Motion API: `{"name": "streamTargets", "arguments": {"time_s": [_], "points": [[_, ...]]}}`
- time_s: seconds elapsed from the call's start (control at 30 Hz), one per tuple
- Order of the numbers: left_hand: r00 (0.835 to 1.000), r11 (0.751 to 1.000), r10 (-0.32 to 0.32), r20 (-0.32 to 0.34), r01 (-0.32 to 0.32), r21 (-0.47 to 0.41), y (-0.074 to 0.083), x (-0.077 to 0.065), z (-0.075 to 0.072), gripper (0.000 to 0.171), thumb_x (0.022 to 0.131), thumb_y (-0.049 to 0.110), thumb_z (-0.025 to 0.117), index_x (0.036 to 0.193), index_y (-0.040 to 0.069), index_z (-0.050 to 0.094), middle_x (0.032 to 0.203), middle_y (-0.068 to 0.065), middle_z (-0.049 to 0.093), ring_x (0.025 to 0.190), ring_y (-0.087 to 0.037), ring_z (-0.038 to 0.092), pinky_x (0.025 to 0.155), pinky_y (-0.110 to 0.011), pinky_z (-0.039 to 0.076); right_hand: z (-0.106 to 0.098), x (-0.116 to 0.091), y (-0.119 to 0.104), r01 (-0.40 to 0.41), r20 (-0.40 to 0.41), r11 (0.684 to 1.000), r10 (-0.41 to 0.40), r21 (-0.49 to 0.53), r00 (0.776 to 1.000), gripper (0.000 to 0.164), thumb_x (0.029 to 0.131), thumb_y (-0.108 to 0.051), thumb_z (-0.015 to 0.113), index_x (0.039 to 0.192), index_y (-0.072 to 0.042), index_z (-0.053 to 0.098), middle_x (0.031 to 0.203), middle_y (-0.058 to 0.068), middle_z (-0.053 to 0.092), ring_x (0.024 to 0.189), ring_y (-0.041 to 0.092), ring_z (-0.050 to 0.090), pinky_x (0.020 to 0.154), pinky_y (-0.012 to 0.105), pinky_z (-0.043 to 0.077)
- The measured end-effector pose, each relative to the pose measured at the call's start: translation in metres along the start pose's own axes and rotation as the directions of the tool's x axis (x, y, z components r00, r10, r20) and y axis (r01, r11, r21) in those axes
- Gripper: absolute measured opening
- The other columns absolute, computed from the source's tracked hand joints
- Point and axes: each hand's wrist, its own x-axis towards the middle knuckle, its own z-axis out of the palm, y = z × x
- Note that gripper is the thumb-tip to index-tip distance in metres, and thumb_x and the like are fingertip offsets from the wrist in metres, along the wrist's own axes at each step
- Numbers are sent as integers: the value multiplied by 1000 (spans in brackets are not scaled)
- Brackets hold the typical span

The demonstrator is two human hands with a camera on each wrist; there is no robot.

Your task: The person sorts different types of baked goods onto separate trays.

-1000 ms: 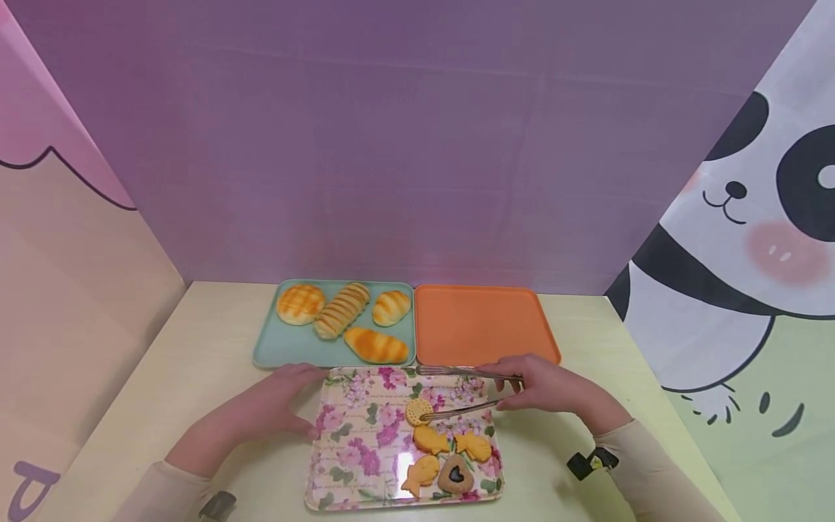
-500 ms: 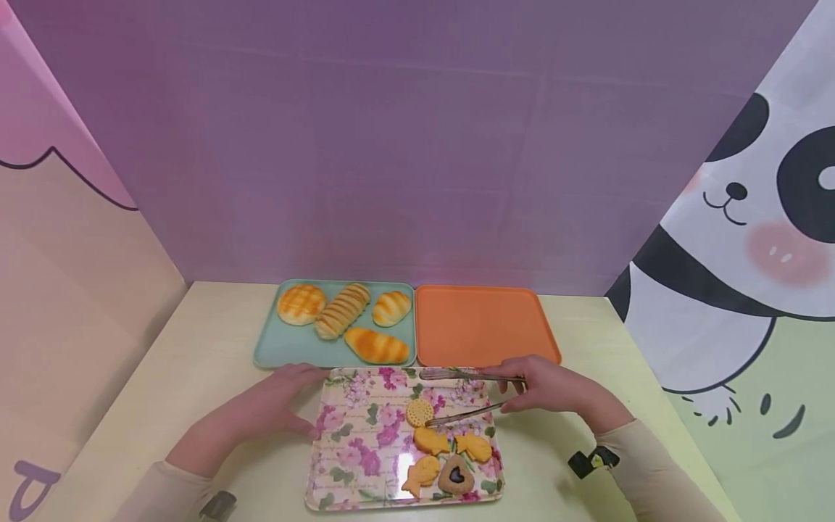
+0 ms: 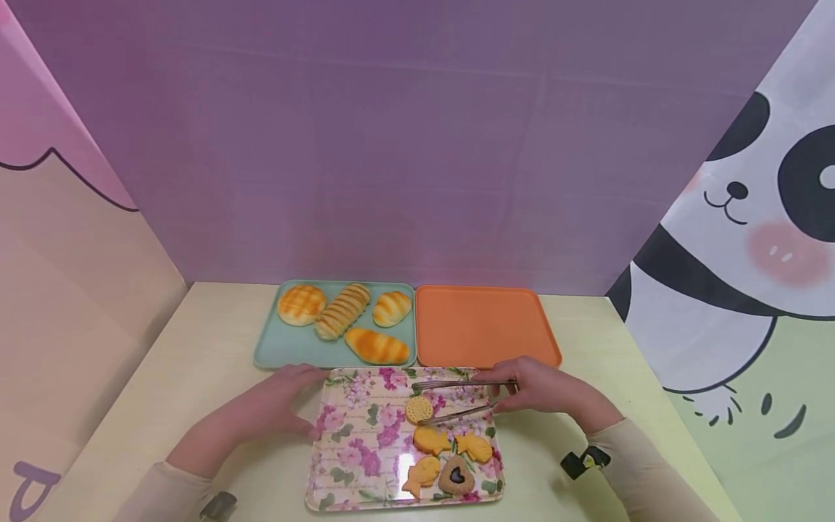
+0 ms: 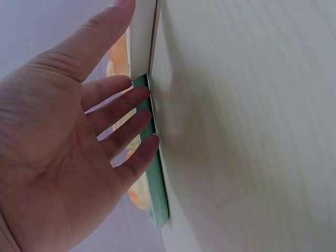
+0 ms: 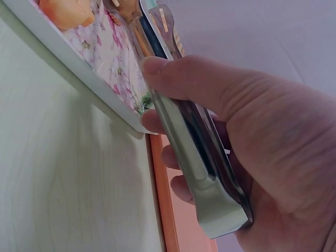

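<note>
My right hand (image 3: pixel 538 384) grips a pair of metal tongs (image 5: pixel 191 142), thumb on one arm and fingers round the other. In the head view the tong arms stand apart, either side of a round dotted biscuit (image 3: pixel 419 410) on the flowered tray (image 3: pixel 352 435). Several more biscuits lie toward that tray's near right: fish-shaped biscuits (image 3: pixel 430 440) and a rounded triangular biscuit (image 3: pixel 456 475) with a dark heart centre. My left hand (image 3: pixel 277 406) rests at the tray's left edge with straight, spread fingers, its fingertips (image 4: pixel 140 93) close to the green tray's rim.
Behind the flowered tray, a pale green tray (image 3: pixel 280 351) holds several breads, among them a long ridged loaf (image 3: pixel 342 312). An orange tray (image 3: pixel 485 326) adjoins it on the right. A purple backdrop (image 3: pixel 404 159) closes off the rear of the pale table (image 3: pixel 196 341).
The far tong arm has come nearer to the round biscuit, so the tongs are less spread. My right hand has shifted slightly left; the left hand stays where it was.
</note>
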Motion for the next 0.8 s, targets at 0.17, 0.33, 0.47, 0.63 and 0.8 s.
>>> {"name": "streamTargets", "arguments": {"time_s": [0.17, 0.33, 0.47, 0.63, 0.8], "points": [[1000, 1000, -1, -2, 1, 0, 0, 0, 0, 105, 76, 48, 101, 159, 4, 56, 163, -21, 54, 152, -52, 44, 125, -70, 36, 2, 2, 0, -14, -3, 1000, 14, 0, 1000, 51, 96, -16, 88, 146, -17, 75, 94, -16, 71, 68, 5, 54, 59, 22, 48], [1000, 1000, -5, 0, 5, -2, 1, 0, 0, 104, 76, 47, 101, 159, 4, 56, 163, -21, 54, 152, -52, 43, 125, -71, 36, 5, 2, 0, -12, -25, 1000, 11, -10, 1000, 49, 95, -15, 89, 143, -17, 76, 91, -16, 71, 67, 4, 51, 58, 21, 45], [1000, 1000, -5, -2, 5, 0, 0, 0, 0, 104, 75, 48, 101, 159, 4, 56, 162, -21, 55, 152, -52, 44, 125, -71, 37, 9, 2, 2, 7, -44, 999, -8, -35, 999, 48, 96, -14, 88, 143, -15, 77, 90, -18, 69, 68, 0, 50, 58, 20, 45], [1000, 1000, -4, -5, 4, -5, 1, -1, 0, 105, 75, 48, 100, 159, 4, 56, 162, -21, 55, 152, -52, 44, 125, -71, 36, 11, 3, 4, 28, -49, 999, -30, -41, 998, 47, 96, -14, 87, 142, -13, 77, 88, -16, 69, 68, -2, 49, 58, 20, 44], [1000, 1000, -5, -2, 5, -11, 3, -1, -1, 105, 76, 48, 100, 160, 4, 55, 163, -22, 54, 153, -53, 43, 125, -72, 35, 12, 4, 3, 25, -49, 999, -28, -49, 998, 46, 96, -13, 86, 141, -13, 77, 86, -16, 68, 70, -2, 52, 59, 19, 44]]}}
